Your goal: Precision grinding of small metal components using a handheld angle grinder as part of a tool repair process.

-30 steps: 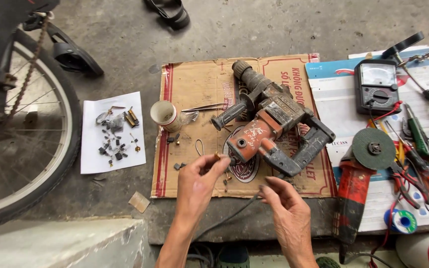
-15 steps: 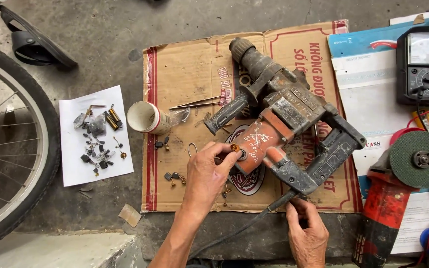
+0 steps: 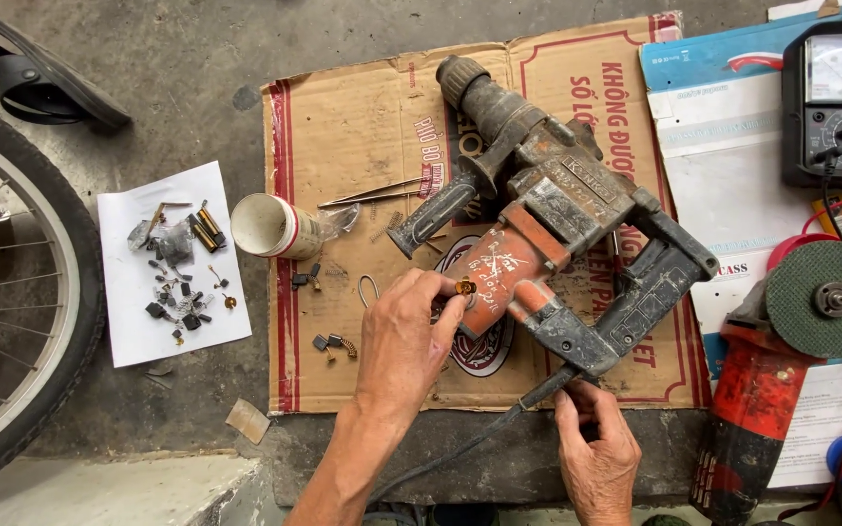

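Gripping the black power cord [image 3: 499, 429] low in the frame, the right hand [image 3: 596, 458] is closed around it just below the rotary hammer drill [image 3: 557, 224]. Left of it, the left hand [image 3: 406, 341] pinches a small brass cap [image 3: 465, 286] against the drill's orange housing. The drill lies diagonally on cardboard [image 3: 363, 127], centre frame. Farther up-left lies a white cup [image 3: 275, 226]; at upper right sits a multimeter [image 3: 840, 97].

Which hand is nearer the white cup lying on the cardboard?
Left. The left hand is just right of and below the white cup; the right hand is farther, at the drill's cord.
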